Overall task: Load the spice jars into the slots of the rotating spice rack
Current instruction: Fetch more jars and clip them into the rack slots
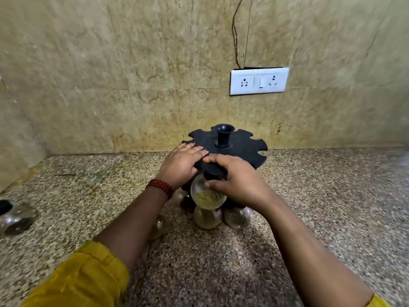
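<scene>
A black rotating spice rack (241,147) with a notched top disc and a centre post stands on the granite counter by the wall. My left hand (180,163) rests flat, fingers straight, on the disc's near left edge. My right hand (238,181) grips a clear round jar (204,196) with a black cap and yellow-green spice, held at the disc's front edge. Below it, a second jar of similar spice (207,218) and a clear jar (238,217) hang in the lower tier. Another jar (158,227) shows partly behind my left forearm.
A loose jar with dark contents (15,217) lies on the counter at the far left. The speckled granite counter (332,196) meets a tiled wall. A white socket plate (259,81) with a hanging wire sits on the wall above the rack.
</scene>
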